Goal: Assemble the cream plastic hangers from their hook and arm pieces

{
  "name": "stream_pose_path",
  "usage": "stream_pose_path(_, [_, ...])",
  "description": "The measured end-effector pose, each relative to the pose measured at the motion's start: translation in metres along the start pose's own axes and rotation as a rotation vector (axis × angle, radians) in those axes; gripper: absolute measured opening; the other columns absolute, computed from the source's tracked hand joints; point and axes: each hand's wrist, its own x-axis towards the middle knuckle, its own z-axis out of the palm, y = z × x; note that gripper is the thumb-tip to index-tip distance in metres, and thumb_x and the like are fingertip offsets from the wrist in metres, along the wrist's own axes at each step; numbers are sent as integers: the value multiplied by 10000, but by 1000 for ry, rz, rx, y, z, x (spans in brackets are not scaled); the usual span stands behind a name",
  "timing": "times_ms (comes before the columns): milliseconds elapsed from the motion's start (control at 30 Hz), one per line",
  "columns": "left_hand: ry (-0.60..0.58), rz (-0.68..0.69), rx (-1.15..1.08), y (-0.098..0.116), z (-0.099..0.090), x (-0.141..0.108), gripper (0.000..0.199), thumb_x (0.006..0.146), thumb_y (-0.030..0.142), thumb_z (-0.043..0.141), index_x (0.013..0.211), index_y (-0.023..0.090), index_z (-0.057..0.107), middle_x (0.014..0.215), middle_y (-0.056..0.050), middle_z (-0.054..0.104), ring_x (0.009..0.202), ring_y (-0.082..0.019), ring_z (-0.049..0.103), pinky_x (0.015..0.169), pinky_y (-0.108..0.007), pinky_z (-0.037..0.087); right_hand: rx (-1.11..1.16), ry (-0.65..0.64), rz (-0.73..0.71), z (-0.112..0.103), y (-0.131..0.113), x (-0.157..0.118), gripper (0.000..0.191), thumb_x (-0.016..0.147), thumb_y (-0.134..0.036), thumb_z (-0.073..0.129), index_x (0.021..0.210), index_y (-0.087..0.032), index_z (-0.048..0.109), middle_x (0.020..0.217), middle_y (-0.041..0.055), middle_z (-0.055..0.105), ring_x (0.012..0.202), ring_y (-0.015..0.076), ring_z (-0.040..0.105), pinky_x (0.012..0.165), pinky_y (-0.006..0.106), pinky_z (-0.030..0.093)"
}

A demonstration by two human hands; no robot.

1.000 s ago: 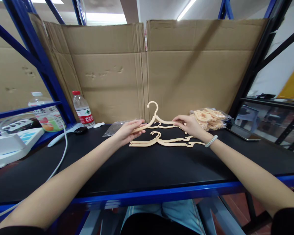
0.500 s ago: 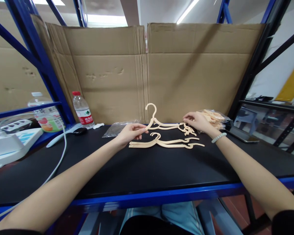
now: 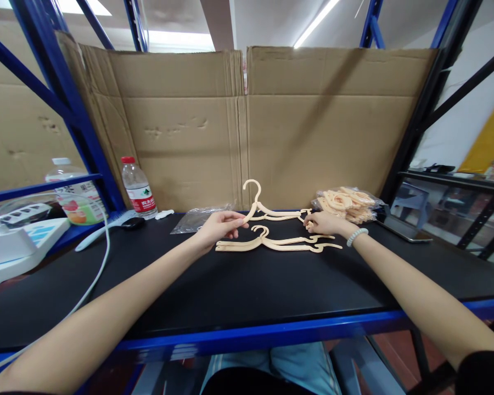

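Note:
My left hand (image 3: pixel 222 224) pinches the left end of a cream-coloured hanger (image 3: pixel 280 214), whose hook points up. At the hanger's other end, my right hand (image 3: pixel 327 223) has its fingers closed around small cream pieces (image 3: pixel 310 224). Those fingers hide most of the pieces, so I cannot tell whether they are joined to the hanger. Just in front, two more cream hangers (image 3: pixel 286 247) lie side by side on the black tabletop, with hook-shaped parts at their right ends.
A clear bag of cream parts (image 3: pixel 348 203) lies behind my right hand, beside a dark flat device (image 3: pixel 407 226). Crumpled clear plastic (image 3: pixel 200 219) is behind my left hand. Farther left stand a red-capped bottle (image 3: pixel 139 189) and a power strip (image 3: pixel 20 247) with a white cable. Cardboard (image 3: pixel 181 131) walls the back.
My right hand has come down and slightly left onto the small cream pieces, covering most of them. More of the bag behind it now shows. My left hand keeps its hold on the hanger.

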Motion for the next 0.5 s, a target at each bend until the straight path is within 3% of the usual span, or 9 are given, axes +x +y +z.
stream_pose_path(400, [2,14,21,0,0,0,332,764,359,651,989,115,644,966,-106,689,566,-80,535,508,-208,400,6,160,-149,2,-6,3,221,859,-136,440,849,-172,657,859,51,694,784,166,635,735,244,456])
stream_pose_path(500, [13,3,-3,1,1,0,309,758,337,654,977,118,651,950,-99,693,559,-75,531,516,-208,398,1,134,-187,1,-5,1,210,796,-98,490,880,-171,668,875,49,688,776,161,630,705,223,462])
